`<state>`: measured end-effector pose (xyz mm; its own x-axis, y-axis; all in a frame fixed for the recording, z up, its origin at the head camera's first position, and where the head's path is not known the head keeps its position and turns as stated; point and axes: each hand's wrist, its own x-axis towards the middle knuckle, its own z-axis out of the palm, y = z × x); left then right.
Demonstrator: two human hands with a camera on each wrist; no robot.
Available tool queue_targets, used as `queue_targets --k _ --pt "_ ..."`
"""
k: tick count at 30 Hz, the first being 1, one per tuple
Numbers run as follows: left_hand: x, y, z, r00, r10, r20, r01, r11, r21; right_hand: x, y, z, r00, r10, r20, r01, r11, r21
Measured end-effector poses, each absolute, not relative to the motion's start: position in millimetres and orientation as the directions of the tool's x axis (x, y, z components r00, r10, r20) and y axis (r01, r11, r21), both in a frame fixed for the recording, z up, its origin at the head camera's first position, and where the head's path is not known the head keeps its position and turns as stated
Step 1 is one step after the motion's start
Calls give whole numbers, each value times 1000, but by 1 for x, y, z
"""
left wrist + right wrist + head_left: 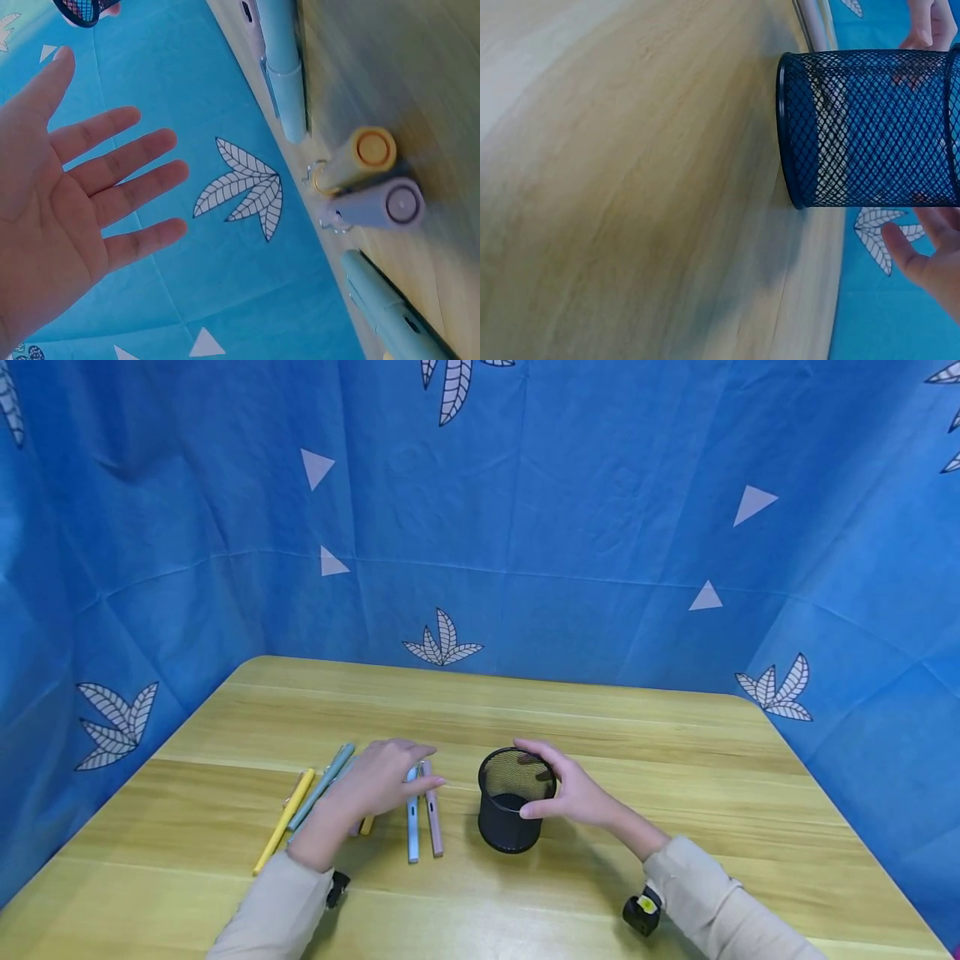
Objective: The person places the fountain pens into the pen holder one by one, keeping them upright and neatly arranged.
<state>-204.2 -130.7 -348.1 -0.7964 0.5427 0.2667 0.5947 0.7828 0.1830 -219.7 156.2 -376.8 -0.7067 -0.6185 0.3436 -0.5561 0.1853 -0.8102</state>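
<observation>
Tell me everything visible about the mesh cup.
The mesh cup is black, cylindrical and metal-looking, with see-through walls, an open top with a dark rim, and a dark base. It stands upright on the table, right of the pens; none show inside. The right hand is spread around its side; contact is unclear.

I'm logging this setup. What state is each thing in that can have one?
Black mesh cup: upright, nothing showing inside.
Leftmost yellow pen: lying flat.
Teal pen: lying flat.
Light blue pen: lying flat, capped.
Rightmost lilac pen: lying flat.
Left hand: open, above pens, holding nothing.
Right hand: curved at the cup, hold unclear.
Blue cloth: hanging, creased.
</observation>
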Motion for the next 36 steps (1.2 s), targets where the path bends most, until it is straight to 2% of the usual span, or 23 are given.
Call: queue_targets --k 14,25,36 --pt "-203 -140 -341 -842 491 225 533 823 198 -219 155 -382 -714 -630 306 -522 186 -833" --pt "-204 -148 -338 -860 462 216 508 813 285 -220 153 -389 -707 -622 336 -522 139 -841" --pt "-204 -159 -336 -867 453 210 498 813 302 -218 153 -393 -739 -592 322 -454 85 -887"
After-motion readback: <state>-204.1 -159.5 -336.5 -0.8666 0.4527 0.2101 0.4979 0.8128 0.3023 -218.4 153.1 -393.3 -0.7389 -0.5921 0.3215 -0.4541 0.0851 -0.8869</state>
